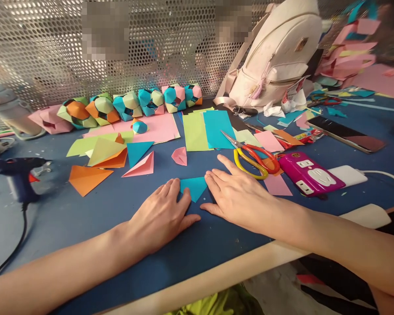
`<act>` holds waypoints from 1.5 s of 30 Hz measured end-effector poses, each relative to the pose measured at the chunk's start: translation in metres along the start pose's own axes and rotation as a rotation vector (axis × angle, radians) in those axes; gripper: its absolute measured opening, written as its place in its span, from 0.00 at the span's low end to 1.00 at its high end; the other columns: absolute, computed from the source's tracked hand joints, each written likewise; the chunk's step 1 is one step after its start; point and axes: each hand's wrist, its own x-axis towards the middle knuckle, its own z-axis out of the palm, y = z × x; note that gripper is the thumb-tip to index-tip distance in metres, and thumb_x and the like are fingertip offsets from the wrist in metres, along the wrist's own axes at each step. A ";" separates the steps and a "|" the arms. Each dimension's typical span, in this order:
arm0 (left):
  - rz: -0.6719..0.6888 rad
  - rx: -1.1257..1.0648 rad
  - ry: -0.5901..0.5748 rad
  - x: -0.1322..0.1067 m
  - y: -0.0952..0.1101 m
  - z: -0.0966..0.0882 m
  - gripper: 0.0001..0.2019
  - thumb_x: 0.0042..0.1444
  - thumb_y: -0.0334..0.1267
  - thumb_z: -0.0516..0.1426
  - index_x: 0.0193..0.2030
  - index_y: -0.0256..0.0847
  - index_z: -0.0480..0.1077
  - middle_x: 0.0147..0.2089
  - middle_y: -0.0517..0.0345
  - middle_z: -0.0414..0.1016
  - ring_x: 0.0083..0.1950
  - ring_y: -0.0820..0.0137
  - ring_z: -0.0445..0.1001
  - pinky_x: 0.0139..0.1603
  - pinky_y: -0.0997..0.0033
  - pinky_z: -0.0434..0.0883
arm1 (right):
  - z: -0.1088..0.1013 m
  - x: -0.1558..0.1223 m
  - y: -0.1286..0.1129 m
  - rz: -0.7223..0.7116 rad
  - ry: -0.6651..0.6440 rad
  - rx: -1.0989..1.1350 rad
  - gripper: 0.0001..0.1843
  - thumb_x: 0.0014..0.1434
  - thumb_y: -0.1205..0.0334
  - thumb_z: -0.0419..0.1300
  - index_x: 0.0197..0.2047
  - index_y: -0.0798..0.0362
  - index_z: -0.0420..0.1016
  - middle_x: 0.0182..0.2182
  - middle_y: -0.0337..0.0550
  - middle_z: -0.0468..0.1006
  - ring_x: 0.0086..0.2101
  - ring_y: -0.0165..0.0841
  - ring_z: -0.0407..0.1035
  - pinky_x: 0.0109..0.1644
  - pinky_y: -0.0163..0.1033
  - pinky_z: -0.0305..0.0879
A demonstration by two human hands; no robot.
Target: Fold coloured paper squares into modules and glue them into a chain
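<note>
Flat on the blue table lies a folded blue paper triangle (193, 188), its point toward me. My left hand (166, 210) presses on its left corner, fingers stretched out and thumb apart. On the right corner rest the fingertips of my right hand (231, 186), which is spread with its index finger reaching forward. Parts of the paper are hidden under both hands. Just beyond sit a small folded pink piece (180, 156), a pink folded triangle (141, 165) and another blue triangle (138, 152). Scissors with red and yellow handles (249, 157) lie beyond my right hand.
A glue gun (18, 173) stands at left with its cord. Folded paper balls (128, 105) line the perforated metal screen (170, 52). Green sheets (195, 131), a backpack (272, 57), a phone (346, 133) and a purple power strip (310, 173) fill the back and right.
</note>
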 end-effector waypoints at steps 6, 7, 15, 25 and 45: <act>-0.015 0.090 -0.034 0.000 -0.005 -0.006 0.23 0.64 0.50 0.43 0.36 0.34 0.71 0.31 0.44 0.72 0.31 0.58 0.73 0.29 0.59 0.72 | -0.004 -0.002 -0.001 0.067 -0.016 -0.076 0.32 0.63 0.47 0.53 0.44 0.73 0.78 0.33 0.60 0.81 0.35 0.43 0.74 0.63 0.54 0.52; -0.019 0.075 -0.022 0.001 -0.007 -0.006 0.24 0.64 0.50 0.43 0.34 0.35 0.71 0.30 0.46 0.71 0.31 0.58 0.73 0.29 0.60 0.72 | -0.005 -0.002 0.000 0.081 -0.011 -0.063 0.31 0.63 0.47 0.52 0.42 0.72 0.78 0.32 0.60 0.80 0.34 0.42 0.74 0.63 0.54 0.52; -0.094 -0.234 0.153 0.006 -0.027 0.008 0.24 0.59 0.52 0.52 0.51 0.32 0.68 0.46 0.42 0.73 0.43 0.56 0.73 0.40 0.57 0.73 | -0.010 0.007 0.018 0.246 0.023 0.174 0.21 0.64 0.50 0.53 0.32 0.59 0.76 0.25 0.48 0.78 0.33 0.40 0.73 0.59 0.54 0.55; -0.308 -0.631 0.462 0.016 -0.029 0.012 0.06 0.59 0.32 0.54 0.31 0.38 0.67 0.37 0.53 0.74 0.33 0.73 0.71 0.31 0.76 0.70 | 0.009 0.015 0.014 0.401 0.243 0.885 0.27 0.63 0.50 0.53 0.60 0.57 0.60 0.53 0.57 0.71 0.51 0.43 0.68 0.52 0.49 0.67; -0.681 -1.991 0.199 0.021 -0.014 0.005 0.09 0.57 0.41 0.57 0.35 0.38 0.66 0.27 0.63 0.69 0.25 0.75 0.71 0.26 0.71 0.76 | 0.015 0.031 0.015 0.589 0.134 1.663 0.11 0.53 0.62 0.60 0.40 0.55 0.70 0.34 0.41 0.77 0.37 0.35 0.72 0.39 0.39 0.70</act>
